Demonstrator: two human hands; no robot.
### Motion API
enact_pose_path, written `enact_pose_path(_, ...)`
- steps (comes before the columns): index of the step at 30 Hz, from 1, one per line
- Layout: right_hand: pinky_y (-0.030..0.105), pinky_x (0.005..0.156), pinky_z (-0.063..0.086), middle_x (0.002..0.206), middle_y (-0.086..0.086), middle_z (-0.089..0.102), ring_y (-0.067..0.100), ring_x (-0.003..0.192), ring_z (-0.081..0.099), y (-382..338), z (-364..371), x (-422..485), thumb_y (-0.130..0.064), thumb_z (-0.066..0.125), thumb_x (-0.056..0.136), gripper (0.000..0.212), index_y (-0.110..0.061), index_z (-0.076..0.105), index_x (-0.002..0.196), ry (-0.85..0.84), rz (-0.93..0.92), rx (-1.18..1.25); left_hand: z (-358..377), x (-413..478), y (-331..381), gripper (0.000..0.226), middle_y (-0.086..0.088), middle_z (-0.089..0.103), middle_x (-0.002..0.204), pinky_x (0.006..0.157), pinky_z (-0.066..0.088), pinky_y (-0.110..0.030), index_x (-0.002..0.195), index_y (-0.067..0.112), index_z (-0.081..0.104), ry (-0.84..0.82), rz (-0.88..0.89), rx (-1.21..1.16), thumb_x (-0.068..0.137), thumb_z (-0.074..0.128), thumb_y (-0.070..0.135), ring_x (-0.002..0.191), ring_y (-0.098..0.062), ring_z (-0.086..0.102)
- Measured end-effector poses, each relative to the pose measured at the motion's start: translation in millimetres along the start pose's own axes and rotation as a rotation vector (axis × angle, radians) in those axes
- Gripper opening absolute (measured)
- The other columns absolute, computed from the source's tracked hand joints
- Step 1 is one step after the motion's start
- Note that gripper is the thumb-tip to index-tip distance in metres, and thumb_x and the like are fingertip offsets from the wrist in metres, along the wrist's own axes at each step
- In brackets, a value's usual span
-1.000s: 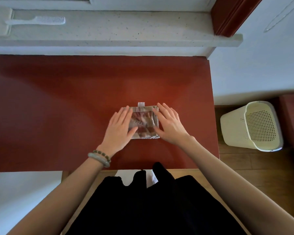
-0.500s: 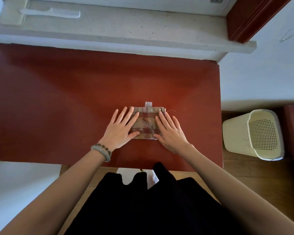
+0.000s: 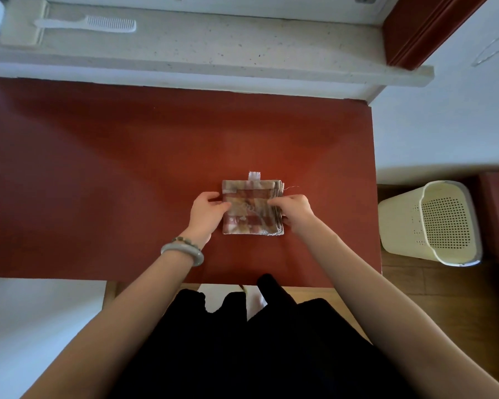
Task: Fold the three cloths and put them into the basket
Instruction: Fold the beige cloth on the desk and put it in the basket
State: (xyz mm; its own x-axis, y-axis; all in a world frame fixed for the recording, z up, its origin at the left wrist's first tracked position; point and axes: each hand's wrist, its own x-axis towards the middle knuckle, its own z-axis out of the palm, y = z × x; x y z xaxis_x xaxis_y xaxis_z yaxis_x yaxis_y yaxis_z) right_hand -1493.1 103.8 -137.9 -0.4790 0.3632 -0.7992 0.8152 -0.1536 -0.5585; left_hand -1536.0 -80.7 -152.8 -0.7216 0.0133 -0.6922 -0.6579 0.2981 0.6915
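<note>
A folded cloth (image 3: 249, 210) with a red and beige check lies as a small layered square on the red table (image 3: 98, 174), a white tag sticking out of its far edge. My left hand (image 3: 206, 213) grips its left edge with curled fingers. My right hand (image 3: 293, 210) pinches the right side, where several layers show. The cream perforated basket (image 3: 401, 223) stands on the floor to the right of the table. No other cloths are in sight.
A pale stone sill (image 3: 213, 47) runs behind the table with a white comb (image 3: 87, 24) on a flat white holder. A dark red frame (image 3: 421, 27) rises at the top right. My dark-clothed lap (image 3: 257, 349) is below the table's near edge.
Both hands lay flat on the cloth, pressing it; now their fingers have curled and taken hold of its left and right edges. The view has shifted slightly.
</note>
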Motion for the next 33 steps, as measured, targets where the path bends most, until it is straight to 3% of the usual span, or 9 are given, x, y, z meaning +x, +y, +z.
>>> enact_pose_path(4, 0.035, 0.076, 0.056, 0.084, 0.011, 0.070, 0.025, 0.080, 0.067, -0.2, 3.2, 4.2, -0.012, 0.072, 0.070, 0.016, -0.002, 0.068, 0.082, 0.017, -0.040, -0.179, 1.6, 1.5, 10.0, 0.013, -0.008, 0.069, 0.091, 0.086, 0.055, -0.038, 0.090, 0.010, 0.065, -0.027, -0.027, 0.018, 0.079, 0.068, 0.003, 0.091, -0.025, 0.067)
enact_pose_path(6, 0.020, 0.053, 0.048, 0.065, 0.000, 0.062, 0.016, 0.063, 0.059, 1.7, 6.4, -1.9, -0.015, 0.068, 0.070, 0.010, -0.007, 0.067, 0.074, 0.064, -0.135, -0.257, 1.6, -0.6, 11.7, 0.016, -0.003, 0.071, 0.077, 0.070, 0.056, -0.030, 0.076, 0.014, 0.066, -0.084, 0.001, 0.014, 0.081, 0.062, 0.000, 0.081, -0.023, 0.069)
enact_pose_path(8, 0.016, 0.043, 0.037, 0.060, -0.006, 0.055, 0.010, 0.057, 0.051, 4.8, 8.7, -8.0, -0.018, 0.065, 0.071, 0.009, -0.013, 0.059, 0.067, 0.087, -0.239, -0.262, 0.3, -4.7, 11.0, 0.018, -0.001, 0.070, 0.074, 0.062, 0.053, -0.025, 0.077, 0.013, 0.067, -0.136, 0.031, -0.011, 0.082, 0.057, -0.001, 0.077, -0.020, 0.068)
enact_pose_path(14, 0.014, 0.052, 0.047, 0.077, -0.003, 0.059, 0.008, 0.066, 0.056, 7.4, 1.0, -22.8, -0.009, 0.061, 0.079, 0.018, -0.010, 0.055, 0.096, -0.023, -0.251, -0.072, -12.9, -13.5, 11.5, 0.021, -0.003, 0.065, 0.090, 0.060, 0.055, -0.030, 0.092, 0.015, 0.062, -0.250, 0.041, -0.101, 0.088, 0.052, -0.002, 0.082, -0.016, 0.066)
enact_pose_path(17, 0.026, 0.063, 0.057, 0.089, 0.004, 0.064, 0.015, 0.074, 0.064, 9.6, -6.0, -36.8, 0.001, 0.063, 0.079, 0.034, -0.004, 0.049, 0.110, -0.047, -0.219, 0.157, -17.7, -20.0, 18.0, 0.019, -0.003, 0.068, 0.087, 0.066, 0.056, -0.032, 0.094, 0.015, 0.061, -0.323, 0.059, -0.090, 0.089, 0.052, -0.001, 0.081, -0.016, 0.067)
enact_pose_path(20, 0.045, 0.083, 0.055, 0.104, 0.015, 0.063, 0.027, 0.090, 0.064, 14.2, -19.3, -51.5, 0.006, 0.063, 0.078, 0.043, -0.007, 0.045, 0.115, -0.042, -0.252, 0.294, -13.0, -28.4, 26.4, 0.021, -0.003, 0.068, 0.086, 0.067, 0.055, -0.031, 0.093, 0.015, 0.061, -0.401, 0.077, -0.109, 0.089, 0.050, -0.003, 0.079, -0.015, 0.066)
enact_pose_path(25, 0.033, 0.069, 0.059, 0.093, 0.004, 0.063, 0.014, 0.081, 0.066, 32.9, -64.8, -79.6, 0.003, 0.069, 0.076, 0.051, -0.019, 0.047, 0.117, 0.041, -0.365, 0.409, 21.8, -48.5, 43.5, 0.024, -0.007, 0.071, 0.089, 0.073, 0.056, -0.036, 0.099, 0.014, 0.062, -0.557, 0.088, -0.098, 0.087, 0.051, -0.004, 0.081, -0.019, 0.068)
enact_pose_path(28, 0.026, 0.064, 0.057, 0.101, 0.003, 0.062, 0.016, 0.090, 0.065, 53.5, -98.1, -95.4, -0.007, 0.072, 0.076, 0.051, -0.025, 0.047, 0.117, 0.108, -0.386, 0.432, 52.9, -67.0, 49.9, 0.024, -0.009, 0.069, 0.091, 0.074, 0.055, -0.038, 0.100, 0.013, 0.061, -0.634, 0.103, -0.052, 0.086, 0.052, -0.004, 0.083, -0.021, 0.067)
enact_pose_path(33, 0.033, 0.069, 0.058, 0.112, 0.011, 0.061, 0.023, 0.099, 0.064, 96.5, -155.8, -116.0, -0.006, 0.072, 0.076, 0.051, -0.030, 0.050, 0.116, 0.173, -0.402, 0.556, 115.5, -104.6, 49.9, 0.025, -0.012, 0.067, 0.093, 0.069, 0.057, -0.038, 0.101, 0.012, 0.060, -0.714, 0.084, 0.021, 0.086, 0.051, -0.006, 0.084, -0.023, 0.065)
